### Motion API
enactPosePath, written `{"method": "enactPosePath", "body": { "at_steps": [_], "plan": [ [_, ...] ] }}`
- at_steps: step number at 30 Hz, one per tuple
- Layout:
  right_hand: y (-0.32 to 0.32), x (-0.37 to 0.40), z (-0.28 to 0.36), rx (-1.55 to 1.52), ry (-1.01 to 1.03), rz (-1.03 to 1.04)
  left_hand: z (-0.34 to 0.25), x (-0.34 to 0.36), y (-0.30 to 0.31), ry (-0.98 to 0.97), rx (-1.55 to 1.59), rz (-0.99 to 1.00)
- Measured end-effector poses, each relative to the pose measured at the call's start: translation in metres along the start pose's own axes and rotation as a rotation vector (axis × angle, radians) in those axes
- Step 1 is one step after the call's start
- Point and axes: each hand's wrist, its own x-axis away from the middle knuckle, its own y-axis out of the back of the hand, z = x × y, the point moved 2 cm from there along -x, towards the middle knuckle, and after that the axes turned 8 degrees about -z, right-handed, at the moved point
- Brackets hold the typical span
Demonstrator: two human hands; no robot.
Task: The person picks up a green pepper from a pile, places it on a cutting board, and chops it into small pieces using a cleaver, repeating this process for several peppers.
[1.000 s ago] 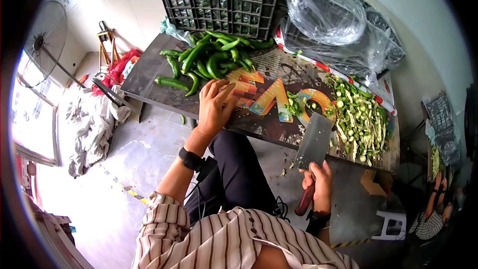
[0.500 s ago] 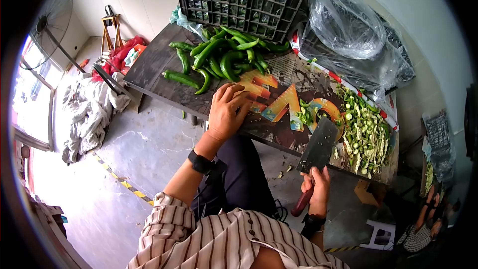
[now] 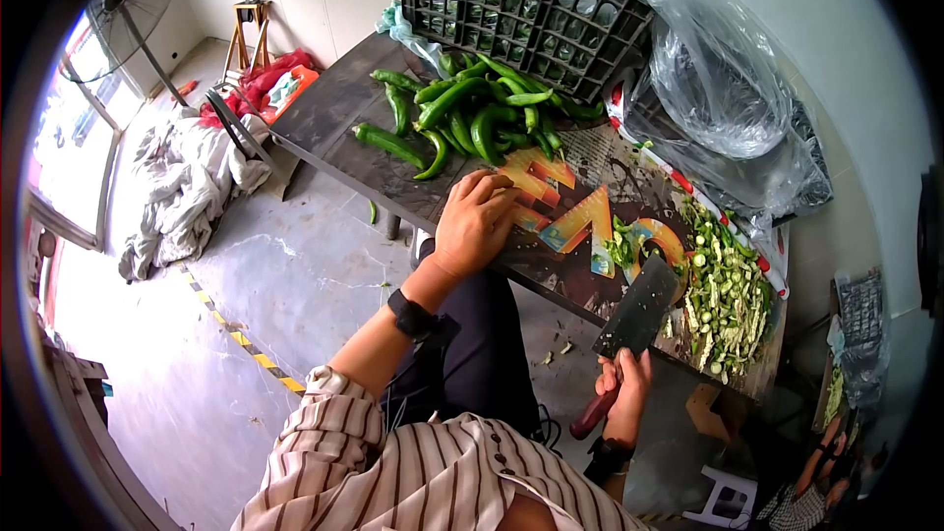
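Note:
My left hand (image 3: 476, 223) rests palm down at the table's near edge, fingers loosely bent and a little apart, beside orange lettering (image 3: 590, 226) on the dark tabletop. Nothing shows in it. Just beyond lies a heap of whole green chili peppers (image 3: 472, 118). My right hand (image 3: 627, 393) is closed around the dark red handle of a cleaver (image 3: 641, 307). The broad, dark blade lies over the table's near edge, between a small clump of cut pepper (image 3: 620, 246) and a larger pile of chopped peppers (image 3: 728, 295).
A black plastic crate (image 3: 526, 15) stands behind the peppers. Clear plastic bags (image 3: 728, 79) cover the back right. A fan (image 3: 123, 0) and crumpled cloth (image 3: 192, 197) are at left. A white stool (image 3: 721, 500) and another person's arm (image 3: 821, 457) appear lower right.
The whole view has shifted, so the table and peppers sit further right and slightly lower in it. Both hands keep nearly the same pose, the right still gripping the cleaver.

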Motion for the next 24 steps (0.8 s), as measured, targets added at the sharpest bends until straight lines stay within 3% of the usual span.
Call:
{"method": "enactPosePath", "body": {
  "at_steps": [5, 10, 12, 18, 20, 24],
  "plan": [
    [0.011, -0.007, -0.009, -0.026, 0.019, 0.023, 0.000, -0.004, 0.008, -0.004, 0.099, -0.035],
    [0.010, -0.007, -0.009, -0.016, 0.010, 0.025, 0.020, -0.039, 0.062, -0.087, -0.201, -0.165],
    [0.011, -0.009, -0.010, -0.025, 0.011, 0.046, 0.056, -0.045, 0.075, 0.068, -0.329, -0.157],
    [0.009, -0.006, -0.008, -0.042, 0.015, 0.046, 0.120, -0.076, 0.084, 0.183, -0.532, 0.015],
    [0.013, -0.009, -0.011, -0.049, 0.009, 0.037, 0.124, -0.084, 0.074, 0.292, -0.777, 0.259],
    [0.009, -0.005, -0.008, -0.050, 0.003, 0.004, 0.138, -0.086, 0.064, 0.319, -0.803, 0.279]
  ]
}}
